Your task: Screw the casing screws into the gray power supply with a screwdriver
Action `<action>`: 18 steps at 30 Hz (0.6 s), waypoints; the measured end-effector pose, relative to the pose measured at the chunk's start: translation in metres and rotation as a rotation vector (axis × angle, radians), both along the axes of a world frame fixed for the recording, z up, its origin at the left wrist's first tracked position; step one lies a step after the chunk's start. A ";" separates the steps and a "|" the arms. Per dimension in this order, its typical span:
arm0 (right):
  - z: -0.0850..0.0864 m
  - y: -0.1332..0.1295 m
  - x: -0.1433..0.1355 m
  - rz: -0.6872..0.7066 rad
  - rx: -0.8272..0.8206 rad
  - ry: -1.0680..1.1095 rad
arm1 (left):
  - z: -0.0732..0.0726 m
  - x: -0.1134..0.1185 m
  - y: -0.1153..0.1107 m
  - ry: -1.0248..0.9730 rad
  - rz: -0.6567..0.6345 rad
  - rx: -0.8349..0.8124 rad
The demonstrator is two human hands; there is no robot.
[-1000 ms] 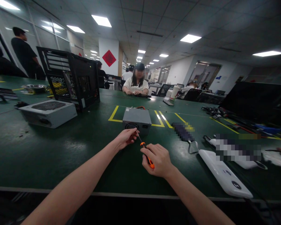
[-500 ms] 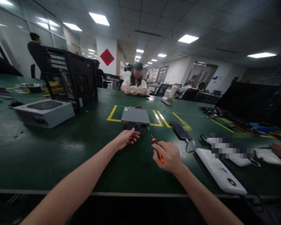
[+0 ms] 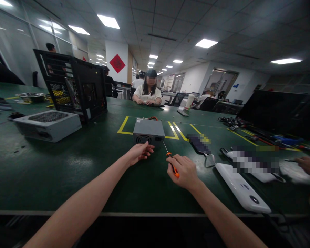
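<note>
A grey computer power supply (image 3: 149,127) rests on the green table, its fan grille and socket facing me. Just in front of that face is my left hand (image 3: 141,152), its fingers stretched out and loosely curved, with nothing seen in them. Whether the fingertips touch the casing I cannot tell. My right hand (image 3: 184,171) is wrapped around the orange and black handle of a screwdriver (image 3: 176,170). Its thin shaft points up and left, with the tip close to the power supply's front right corner.
Left, a second power supply (image 3: 49,125) lies before an open black computer case (image 3: 90,89). Right are a dark phone (image 3: 198,144) and a white power bank (image 3: 241,187) with a cable. Another person's hand (image 3: 308,165) shows at the right edge; someone sits across the table.
Both hands keep nearly the same places, the right one shifting very slightly left with the screwdriver. A standing person in the left background has moved behind the computer case.
</note>
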State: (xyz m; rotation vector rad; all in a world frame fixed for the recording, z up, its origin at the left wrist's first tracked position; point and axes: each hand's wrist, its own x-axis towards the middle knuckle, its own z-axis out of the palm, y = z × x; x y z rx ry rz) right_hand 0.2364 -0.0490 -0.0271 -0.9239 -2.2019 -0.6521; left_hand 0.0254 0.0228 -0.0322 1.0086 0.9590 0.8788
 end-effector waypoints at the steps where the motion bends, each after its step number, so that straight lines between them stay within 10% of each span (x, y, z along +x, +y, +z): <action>1: 0.000 0.000 0.000 -0.001 0.003 0.003 | 0.000 0.000 0.000 0.002 0.000 -0.001; 18: -0.003 0.005 -0.001 -0.042 -0.025 -0.006 | 0.000 0.001 0.000 0.000 0.001 -0.017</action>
